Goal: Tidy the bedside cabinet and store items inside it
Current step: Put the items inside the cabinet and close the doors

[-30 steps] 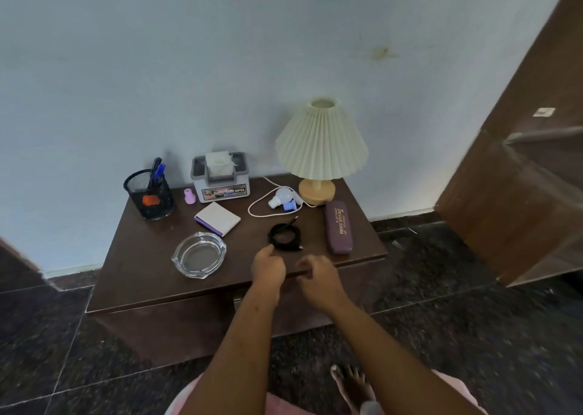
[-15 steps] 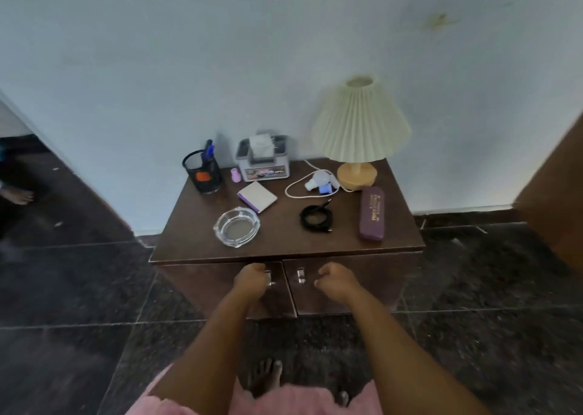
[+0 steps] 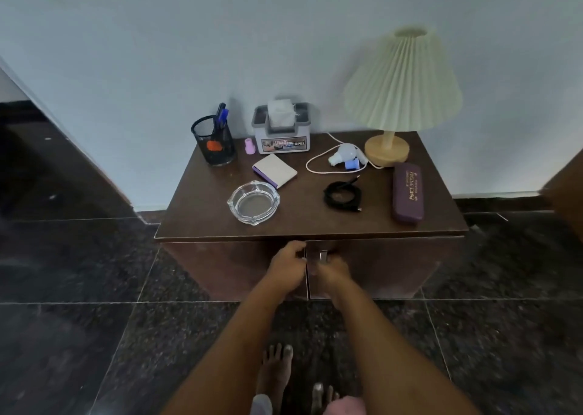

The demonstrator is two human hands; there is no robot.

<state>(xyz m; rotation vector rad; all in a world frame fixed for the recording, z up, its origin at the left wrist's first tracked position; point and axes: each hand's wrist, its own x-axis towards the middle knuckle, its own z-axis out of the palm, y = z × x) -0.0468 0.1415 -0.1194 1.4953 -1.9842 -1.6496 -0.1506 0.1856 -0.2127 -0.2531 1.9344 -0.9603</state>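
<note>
On the cabinet (image 3: 315,225) top, a mesh cup (image 3: 214,144) is holding blue pens (image 3: 221,116) and something orange. A grey box (image 3: 282,140) is showing a tissue (image 3: 280,113) standing up from its slot. An ashtray (image 3: 253,202), cable (image 3: 342,195) and case (image 3: 407,192) are lying nearer the front. Below, both doors (image 3: 227,266) are sitting shut. The left hand (image 3: 288,264) is curling its fingers round the left handle, hiding it. The right hand (image 3: 331,271) is showing blurred just under the right handle (image 3: 323,254); whether it is gripping cannot be told. Half a second ago the hands were apart; both are now crowding the seam.
</note>
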